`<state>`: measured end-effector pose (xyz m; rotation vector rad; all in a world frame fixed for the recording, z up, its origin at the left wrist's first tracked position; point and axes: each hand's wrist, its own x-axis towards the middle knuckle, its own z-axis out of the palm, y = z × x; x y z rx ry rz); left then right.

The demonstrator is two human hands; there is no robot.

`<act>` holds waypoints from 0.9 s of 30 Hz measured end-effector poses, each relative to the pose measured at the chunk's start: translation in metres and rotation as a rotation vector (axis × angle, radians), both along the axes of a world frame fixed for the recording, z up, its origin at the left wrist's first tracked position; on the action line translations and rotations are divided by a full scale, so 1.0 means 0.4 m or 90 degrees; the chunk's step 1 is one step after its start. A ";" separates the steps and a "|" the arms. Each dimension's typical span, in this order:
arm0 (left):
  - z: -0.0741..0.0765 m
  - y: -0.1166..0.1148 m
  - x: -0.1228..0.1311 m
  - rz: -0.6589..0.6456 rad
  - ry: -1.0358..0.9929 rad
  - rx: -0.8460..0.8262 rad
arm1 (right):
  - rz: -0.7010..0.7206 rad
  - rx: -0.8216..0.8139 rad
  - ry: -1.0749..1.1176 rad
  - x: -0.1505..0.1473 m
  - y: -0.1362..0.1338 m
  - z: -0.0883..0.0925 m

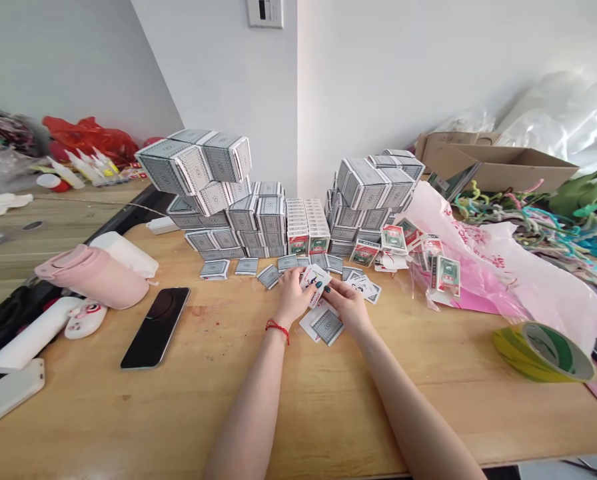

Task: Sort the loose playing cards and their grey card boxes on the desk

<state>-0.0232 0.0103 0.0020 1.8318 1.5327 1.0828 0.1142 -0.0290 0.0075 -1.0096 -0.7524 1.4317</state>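
Note:
My left hand, with a red string bracelet on its wrist, is closed on a face-up playing card, its thumb lying across the front. My right hand pinches the same card at its right edge; whether more cards lie behind it is hidden. Below the hands, a few loose playing cards lie on the table, one showing its grey patterned back. More face-up cards are spread just right of my right hand. Folded cards lie in a row beyond my fingers.
Behind stand blocks built from folded cards, a left stack and a right stack, with card boxes between. A phone and pink bottle lie left. Plastic wrap and a tape roll are right.

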 end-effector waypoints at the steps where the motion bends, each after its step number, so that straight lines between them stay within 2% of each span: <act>1: 0.003 -0.003 0.004 -0.013 -0.043 -0.011 | -0.015 0.019 -0.048 -0.006 0.001 -0.004; 6: 0.026 -0.016 0.014 -0.126 -0.267 -0.050 | -0.149 0.158 -0.328 0.002 0.000 -0.008; 10: 0.031 -0.020 0.013 -0.166 -0.268 -0.041 | -0.173 0.250 -0.477 0.014 -0.007 -0.002; 17: -0.001 -0.034 0.043 -0.171 -0.263 -0.107 | -0.103 0.234 -0.464 -0.011 -0.007 -0.036; 22: 0.000 -0.034 0.047 -0.155 -0.317 -0.148 | -0.074 0.251 -0.460 -0.017 -0.007 -0.042; 27: 0.000 -0.017 0.027 -0.212 -0.323 -0.176 | -0.095 0.226 -0.530 -0.003 -0.005 -0.037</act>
